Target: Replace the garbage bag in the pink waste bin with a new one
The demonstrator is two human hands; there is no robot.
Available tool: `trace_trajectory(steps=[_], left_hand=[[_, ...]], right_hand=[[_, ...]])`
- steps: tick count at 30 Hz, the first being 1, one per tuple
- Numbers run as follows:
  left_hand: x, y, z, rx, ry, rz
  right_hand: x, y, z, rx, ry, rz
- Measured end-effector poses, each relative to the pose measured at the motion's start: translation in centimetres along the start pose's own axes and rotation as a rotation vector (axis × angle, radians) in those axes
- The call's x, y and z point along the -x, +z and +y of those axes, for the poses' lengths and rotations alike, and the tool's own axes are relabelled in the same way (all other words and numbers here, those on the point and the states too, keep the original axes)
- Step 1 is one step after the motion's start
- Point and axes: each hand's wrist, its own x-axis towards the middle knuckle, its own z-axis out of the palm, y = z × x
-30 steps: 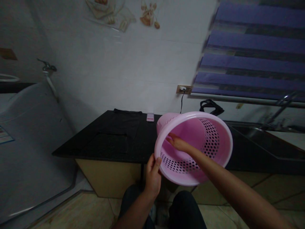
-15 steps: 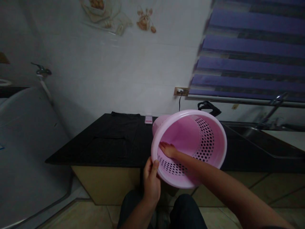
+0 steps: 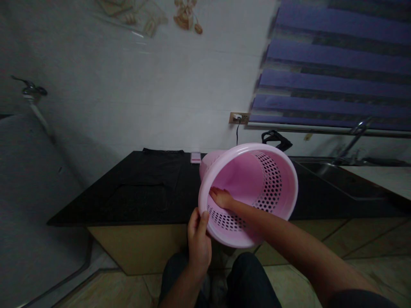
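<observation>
Black counter (image 3: 128, 201) stood against the white wall (image 3: 160, 98). Before its front edge the pink laundry basket (image 3: 244, 171) was tipped, mouth toward the person. The left hand (image 3: 198, 239) pinched its rim; the right hand (image 3: 221, 197) lay open inside, holding nothing. Such a thin grip might let it slip.

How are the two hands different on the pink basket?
The left hand grips the rim of the pink basket from outside; the right hand reaches inside it. The left hand is curled shut with its thumb on the rim; the right hand lies flat and open against the inner wall. Both touch the basket's near left side.
</observation>
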Motion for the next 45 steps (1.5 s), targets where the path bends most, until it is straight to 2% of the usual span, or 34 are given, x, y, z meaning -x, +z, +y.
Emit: trace_trajectory(steps=[11, 19, 28, 32, 38, 45], left_hand=[[-0.7, -0.1, 0.9, 0.0, -0.003, 0.035], [-1.0, -0.3, 1.6, -0.097, 0.046, -0.153], [-1.9, -1.0, 1.6, -0.12, 0.055, -0.182], [-2.4, -1.6, 1.4, -0.147, 0.045, -0.182], [-3.0, -3.1, 1.0, -0.258, 0.137, -0.148], [-2.8, -5.7, -1.4, -0.349, 0.184, -0.034]], right_hand=[[-0.2, -0.6, -1.2, -0.013, 0.0, 0.01], [-0.5, -0.9, -1.8, -0.097, 0.011, 0.035], [-0.8, -1.3, -2.5, -0.103, -0.02, 0.039], [-0.9, -1.2, -2.4, -0.101, -0.024, 0.037], [-0.9, -0.5, -2.0, -0.121, 0.033, 0.048], [-1.0, 0.5, -1.9, -0.111, 0.004, 0.086]])
